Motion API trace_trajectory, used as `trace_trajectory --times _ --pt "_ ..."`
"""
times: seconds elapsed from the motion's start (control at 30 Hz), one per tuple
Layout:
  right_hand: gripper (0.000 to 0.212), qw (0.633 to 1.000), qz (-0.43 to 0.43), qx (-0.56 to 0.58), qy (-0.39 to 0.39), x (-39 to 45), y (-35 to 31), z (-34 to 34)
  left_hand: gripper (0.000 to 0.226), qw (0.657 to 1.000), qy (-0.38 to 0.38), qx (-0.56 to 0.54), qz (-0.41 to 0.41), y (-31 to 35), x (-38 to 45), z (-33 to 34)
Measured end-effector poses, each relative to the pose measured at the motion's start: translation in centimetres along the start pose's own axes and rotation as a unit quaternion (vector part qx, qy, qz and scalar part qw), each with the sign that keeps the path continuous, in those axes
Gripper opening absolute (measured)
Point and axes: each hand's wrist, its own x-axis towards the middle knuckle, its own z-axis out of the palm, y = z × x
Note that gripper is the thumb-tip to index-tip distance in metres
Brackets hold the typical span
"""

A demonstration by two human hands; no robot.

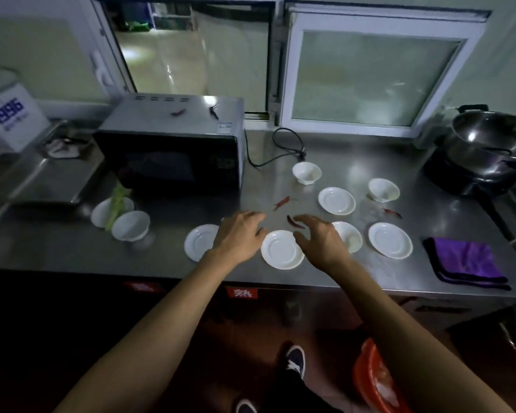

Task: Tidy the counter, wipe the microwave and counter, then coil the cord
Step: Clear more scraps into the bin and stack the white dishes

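Head view, looking down on the steel counter (355,156), and both my hands are out over the dishes. Left hand (239,234) hovers with fingers straight and loosely spread, holding nothing; right hand (319,236) hangs beside it, fingers relaxed and a little curved, thumb apart from them, also holding nothing.

Landmark is the near saucer (282,249), lying right between my two hands at the counter's front. Just beyond it, toward the window, lies a dark red chilli (295,222), its long axis running across me, left to right with a slight tilt. It sits just ahead of my right fingertips (303,217), so I judge the right hand the nearer one for picking it up. A second chilli (282,202) lies further back from the saucer, angled more steeply, about midway between both hands' reach.

Left of the saucer and well back stands the microwave (170,150), two more chillies on its top. Its black cord (283,144) loops loose on the counter behind the saucer, toward the window. Right of the saucer, near the front edge, the folded purple cloth (466,260) waits untouched.

My read: tidying is barely begun. Saucers and white bowls lie scattered all round, nothing stacked, wiping and coiling not yet started.
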Motion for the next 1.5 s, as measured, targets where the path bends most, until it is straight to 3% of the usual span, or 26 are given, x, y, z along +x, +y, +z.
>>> trace_trajectory --times 0.3,0.77,1.17,1.33,1.5 --pt "0.04 0.993 -0.054 0.017 -0.103 8.5 -1.9 8.1 0.037 0.989 -0.02 -0.005 -0.149 -8.7 0.3 -0.6" --pt "0.04 0.973 -0.05 0.057 -0.22 18.0 -0.4 16.8 0.043 0.961 -0.082 -0.017 -0.265 -16.8 4.6 2.6" --pt "0.038 0.965 -0.025 0.038 -0.257 20.4 0.2 22.5 0.046 0.949 -0.142 -0.01 -0.281 -19.9 6.2 5.3" --pt "0.041 0.969 -0.003 0.0 -0.247 21.7 -0.3 25.6 0.044 0.955 -0.163 -0.009 -0.247 -22.7 7.2 6.6" --pt "0.029 0.974 -0.014 -0.05 -0.218 21.9 -0.9 28.3 0.026 0.966 -0.161 -0.008 -0.2 -25.6 8.6 7.7"
